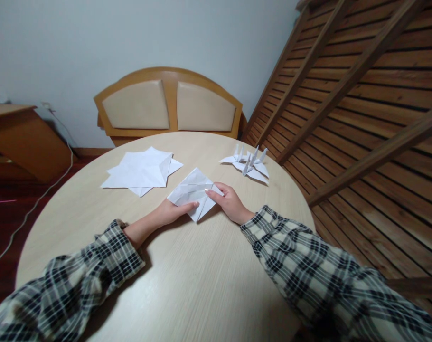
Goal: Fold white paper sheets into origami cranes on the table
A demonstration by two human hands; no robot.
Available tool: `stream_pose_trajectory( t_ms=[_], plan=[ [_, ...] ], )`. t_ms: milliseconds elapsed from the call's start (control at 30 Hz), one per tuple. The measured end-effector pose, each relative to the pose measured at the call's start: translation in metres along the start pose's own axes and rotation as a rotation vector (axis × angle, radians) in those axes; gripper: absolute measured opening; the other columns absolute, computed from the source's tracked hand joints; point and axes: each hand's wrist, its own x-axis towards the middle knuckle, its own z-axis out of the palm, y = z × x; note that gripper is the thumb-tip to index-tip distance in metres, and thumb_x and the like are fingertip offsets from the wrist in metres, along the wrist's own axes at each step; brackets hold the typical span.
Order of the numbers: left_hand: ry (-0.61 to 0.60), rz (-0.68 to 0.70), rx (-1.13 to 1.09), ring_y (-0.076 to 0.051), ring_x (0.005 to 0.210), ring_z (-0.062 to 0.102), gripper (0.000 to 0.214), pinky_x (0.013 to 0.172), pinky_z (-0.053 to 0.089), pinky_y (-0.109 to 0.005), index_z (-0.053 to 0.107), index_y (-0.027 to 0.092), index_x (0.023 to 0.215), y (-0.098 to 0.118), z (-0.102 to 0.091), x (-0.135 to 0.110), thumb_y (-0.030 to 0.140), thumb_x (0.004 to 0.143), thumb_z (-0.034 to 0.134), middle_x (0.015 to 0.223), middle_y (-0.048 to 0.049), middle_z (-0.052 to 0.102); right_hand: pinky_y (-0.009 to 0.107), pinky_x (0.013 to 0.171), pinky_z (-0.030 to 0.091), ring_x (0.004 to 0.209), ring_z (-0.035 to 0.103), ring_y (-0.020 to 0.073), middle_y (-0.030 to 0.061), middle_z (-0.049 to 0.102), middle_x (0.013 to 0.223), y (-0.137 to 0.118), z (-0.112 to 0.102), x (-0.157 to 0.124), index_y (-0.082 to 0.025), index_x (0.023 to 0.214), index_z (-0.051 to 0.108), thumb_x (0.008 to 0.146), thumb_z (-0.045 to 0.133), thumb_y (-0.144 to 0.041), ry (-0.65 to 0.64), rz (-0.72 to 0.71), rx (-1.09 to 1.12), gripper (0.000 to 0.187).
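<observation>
- One round table point(198, 294) with a pale wood-grain top fills most of my view, its far edge just in front of a wooden headboard point(173, 102) with two cream padded panels.
- Behind the headboard I see a plain pale wall point(201, 38); a slatted wooden frame point(358, 107) rises at a slant along the right side.
- At far left I make out a brown wooden desk point(27, 137), a white cable point(34, 205) trailing down past it, and dark red flooring point(5, 232).
- On the tabletop's left half lie overlapping white paper sheets point(139, 169), their corners pointing several ways.
- Toward the right far edge I see folded paper cranes point(240, 166) bunched together, too crowded for me to count surely.
- Two plaid sleeves, left point(66, 285) and right point(308, 261), block parts of the near tabletop from me.
- Between them, a diamond-shaped folded paper point(191, 187) is held over the table's middle.
- The left hand point(168, 212) pinches its left side, thumb on top; the right hand point(232, 203) grips the right corner likewise. Most underside fingers are hidden from me.
</observation>
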Motion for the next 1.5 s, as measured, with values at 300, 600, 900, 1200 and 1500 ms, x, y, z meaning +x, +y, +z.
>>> stream_pose_trajectory(
  t_ms=[300,600,900,1200,1500],
  plan=[
    [-0.024,0.022,0.076,-0.023,0.093,0.064,0.043,0.086,0.052,-0.04,0.063,0.015,0.112,-0.006,0.002,0.0,0.044,0.08,0.069,0.106,-0.0109,0.07,0.035,0.08,0.051,0.084,0.064,0.0187,0.007,0.072,0.093,0.009,0.004,0.0,-0.016,0.094,0.066,0.085,0.062,-0.046,0.015,0.02,-0.029,0.032],
    [-0.106,0.069,0.271,-0.013,0.062,0.053,0.02,0.059,0.043,-0.026,0.068,0.013,0.08,0.001,0.0,-0.002,0.032,0.083,0.062,0.07,-0.0024,0.063,0.038,0.087,0.051,0.096,0.065,0.0209,0.009,0.071,0.107,0.02,-0.01,0.011,-0.017,0.105,0.065,0.088,0.055,-0.042,0.187,-0.016,-0.11,0.032],
    [0.145,0.133,-0.125,-0.013,0.071,0.056,0.03,0.055,0.044,-0.022,0.041,0.022,0.115,-0.005,0.002,0.002,0.022,0.089,0.056,0.092,-0.002,0.059,0.03,0.067,0.049,0.074,0.062,0.0159,0.0083,0.071,0.092,0.019,-0.015,0.012,-0.015,0.094,0.066,0.086,0.058,-0.045,0.136,0.082,-0.118,0.032],
    [0.162,0.194,-0.041,-0.013,0.068,0.051,0.014,0.062,0.046,-0.027,0.057,0.019,0.103,0.006,0.0,-0.002,0.027,0.094,0.049,0.082,-0.0007,0.054,0.027,0.06,0.046,0.066,0.057,0.0135,0.0047,0.068,0.08,0.019,-0.017,0.012,-0.015,0.089,0.064,0.085,0.058,-0.049,0.091,0.106,-0.076,0.035],
    [0.137,0.187,-0.002,-0.017,0.088,0.057,0.021,0.072,0.049,-0.029,0.057,0.019,0.106,0.008,0.0,-0.004,0.022,0.085,0.054,0.105,-0.0071,0.059,0.028,0.064,0.049,0.071,0.06,0.014,0.006,0.07,0.086,0.021,-0.018,0.012,-0.014,0.093,0.065,0.084,0.061,-0.048,0.085,0.131,-0.029,0.035]
  ],
)
